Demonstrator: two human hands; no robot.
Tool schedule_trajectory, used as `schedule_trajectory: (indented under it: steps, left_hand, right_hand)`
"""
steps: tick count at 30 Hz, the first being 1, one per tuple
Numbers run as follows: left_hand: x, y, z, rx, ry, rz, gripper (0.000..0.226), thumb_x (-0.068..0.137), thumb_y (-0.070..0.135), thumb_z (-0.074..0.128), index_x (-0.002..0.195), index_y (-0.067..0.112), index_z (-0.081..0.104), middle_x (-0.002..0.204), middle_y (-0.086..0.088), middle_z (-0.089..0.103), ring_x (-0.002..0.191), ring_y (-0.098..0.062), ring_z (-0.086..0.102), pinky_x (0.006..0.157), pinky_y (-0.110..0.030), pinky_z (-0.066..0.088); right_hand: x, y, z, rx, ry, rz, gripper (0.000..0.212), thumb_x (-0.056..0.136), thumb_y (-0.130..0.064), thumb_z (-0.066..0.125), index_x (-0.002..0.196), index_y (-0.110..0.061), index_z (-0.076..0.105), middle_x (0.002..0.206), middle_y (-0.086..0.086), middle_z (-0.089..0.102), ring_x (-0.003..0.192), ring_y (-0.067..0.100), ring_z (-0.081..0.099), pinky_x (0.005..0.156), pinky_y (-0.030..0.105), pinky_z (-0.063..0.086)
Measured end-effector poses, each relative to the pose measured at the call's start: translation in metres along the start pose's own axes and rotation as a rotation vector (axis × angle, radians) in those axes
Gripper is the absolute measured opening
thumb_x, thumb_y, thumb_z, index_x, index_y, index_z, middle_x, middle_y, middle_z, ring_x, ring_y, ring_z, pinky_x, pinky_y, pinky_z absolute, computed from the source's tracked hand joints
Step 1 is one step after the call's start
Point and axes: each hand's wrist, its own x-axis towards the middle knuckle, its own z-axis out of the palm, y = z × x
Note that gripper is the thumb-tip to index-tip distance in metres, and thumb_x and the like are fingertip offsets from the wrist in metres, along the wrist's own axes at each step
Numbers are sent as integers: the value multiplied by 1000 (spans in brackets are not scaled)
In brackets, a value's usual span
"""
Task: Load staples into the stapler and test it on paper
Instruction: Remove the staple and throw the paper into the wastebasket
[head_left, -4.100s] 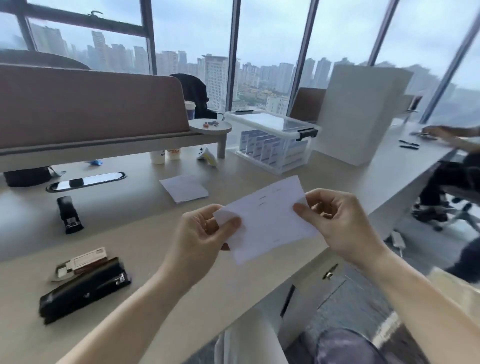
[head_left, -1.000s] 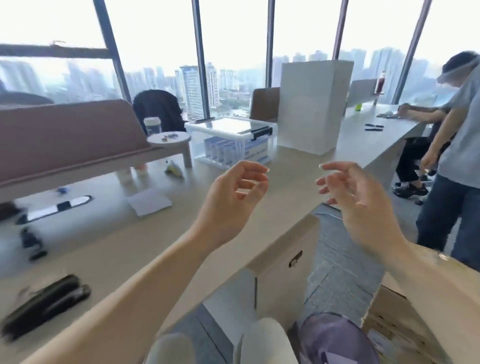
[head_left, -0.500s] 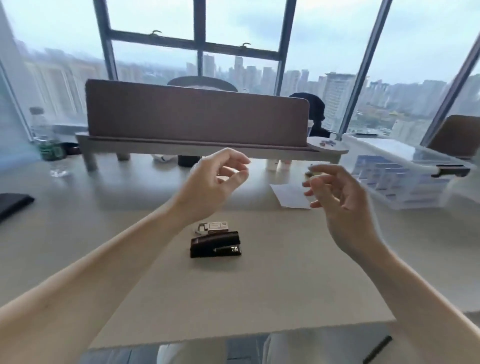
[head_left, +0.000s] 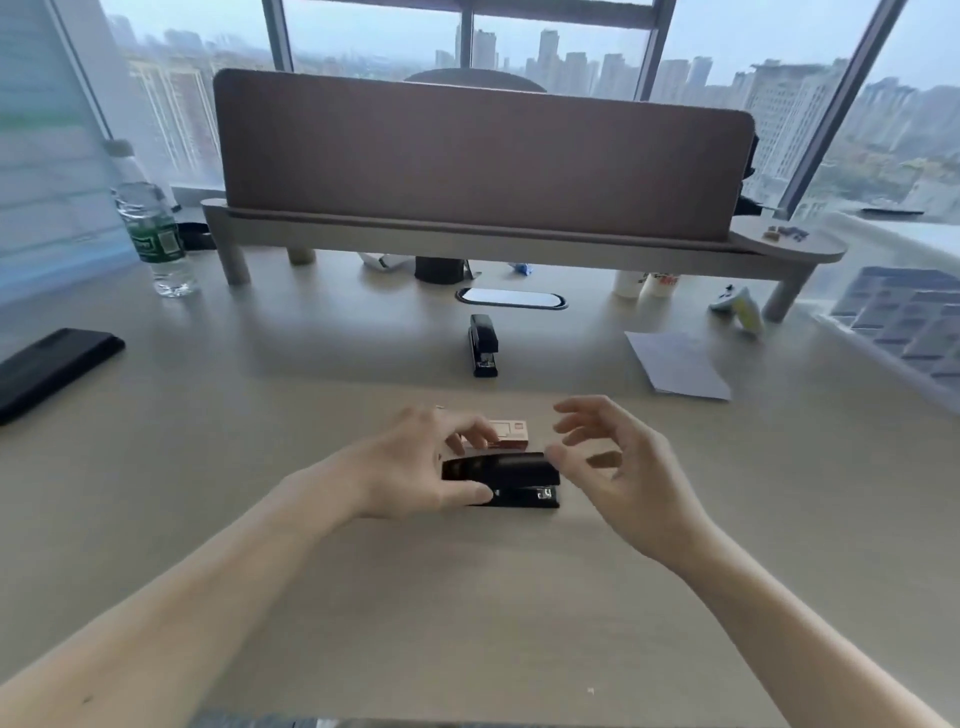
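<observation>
A large black stapler (head_left: 519, 475) lies flat on the desk (head_left: 467, 597), in front of me. A small pink staple box (head_left: 511, 432) sits just behind it. My left hand (head_left: 415, 467) wraps the stapler's left end, thumb on its near side and fingers curled over the far side. My right hand (head_left: 623, 467) hovers at the stapler's right end with fingers spread, its thumb tip close to the stapler and nothing in it. A folded white paper (head_left: 675, 364) lies farther back on the right.
A smaller black stapler (head_left: 483, 343) stands behind, near a cable slot (head_left: 511, 299). A water bottle (head_left: 156, 234) and a flat black case (head_left: 47, 369) are at the left. A brown divider on a shelf (head_left: 467, 156) spans the back; a clear plastic bin (head_left: 898, 322) is at the right.
The paper I held earlier is gone from my hands. My view turned left to the desk, and both hands dropped from mid-air to the black stapler, the left one closing on it.
</observation>
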Motion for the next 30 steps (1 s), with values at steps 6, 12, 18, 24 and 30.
schedule_trajectory:
  steps: [6,12,18,24,30]
  left_hand:
    - [12,-5,12,115,-69,34,29,84,31,78,112,34,69,96,11,67,87,-8,59,75,-24,45]
    - [-13,-4,-4,142,235,-265,38,77,56,77,100,36,55,90,11,62,81,-15,65,73,-31,53]
    - [-27,27,-11,-754,206,-656,46,96,55,62,127,24,47,102,-19,73,72,-40,78,75,-47,66]
    - [21,11,-31,-1053,436,-577,41,93,37,74,116,6,59,98,-16,78,76,-29,78,68,-39,61]
    - [102,-26,-67,-969,363,-638,27,95,36,71,108,15,60,102,-11,69,72,-25,68,59,-29,55]
  right_hand:
    - [5,16,16,-258,-245,-103,26,85,-35,79,110,-34,70,92,-13,73,84,9,67,80,31,56]
    - [0,8,32,-294,-76,-157,22,85,-46,75,102,-32,70,87,-16,71,76,10,64,69,34,55]
    - [2,-26,78,-59,125,-114,20,81,-38,77,98,-32,71,87,-18,71,81,11,66,70,35,57]
    - [31,-41,93,1,89,-101,44,83,-41,78,123,-40,60,112,-24,62,103,4,62,88,38,57]
    - [47,5,58,-184,44,-23,61,87,-47,76,142,-38,50,128,-26,53,125,3,53,100,20,42]
